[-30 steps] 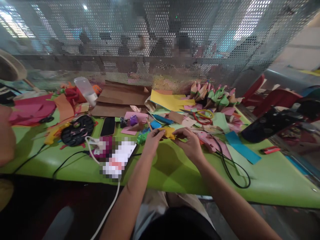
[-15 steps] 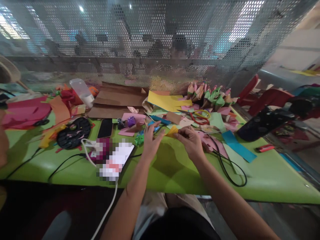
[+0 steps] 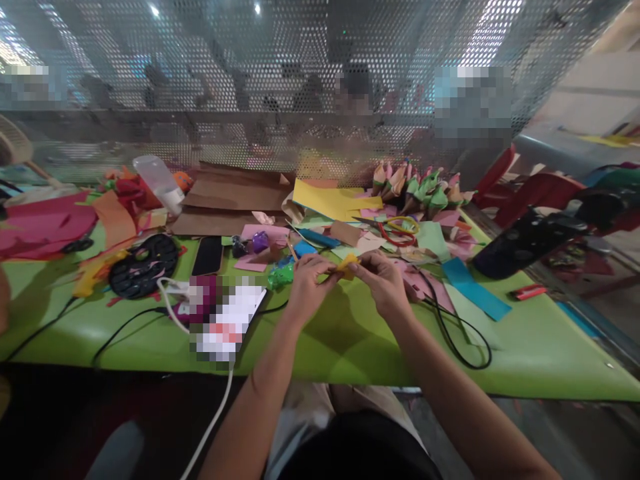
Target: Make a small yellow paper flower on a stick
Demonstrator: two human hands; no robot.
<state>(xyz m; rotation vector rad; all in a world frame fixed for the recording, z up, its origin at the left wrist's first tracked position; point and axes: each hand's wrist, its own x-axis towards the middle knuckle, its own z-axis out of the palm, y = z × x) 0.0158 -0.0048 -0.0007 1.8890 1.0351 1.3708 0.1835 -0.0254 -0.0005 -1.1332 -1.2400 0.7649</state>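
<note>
My left hand point(image 3: 307, 283) and my right hand point(image 3: 383, 280) meet over the green table point(image 3: 350, 340), both pinching a small folded yellow paper piece point(image 3: 346, 266) held between their fingertips just above the table. Loose scraps of coloured paper point(image 3: 320, 239) lie right behind the hands. A small shiny green crumpled piece point(image 3: 280, 276) sits just left of my left hand.
Scissors with red and yellow handles point(image 3: 400, 230), a row of folded paper cones point(image 3: 425, 187), yellow sheets point(image 3: 330, 200) and brown card point(image 3: 235, 197) lie behind. A black phone point(image 3: 207, 255), round black tray point(image 3: 145, 265), plastic bottle point(image 3: 157, 180) and cables point(image 3: 460, 333) are around. A perforated metal screen point(image 3: 300, 80) closes the back.
My left hand, spread open half a second ago, has closed again on the yellow paper. The view has shifted slightly.
</note>
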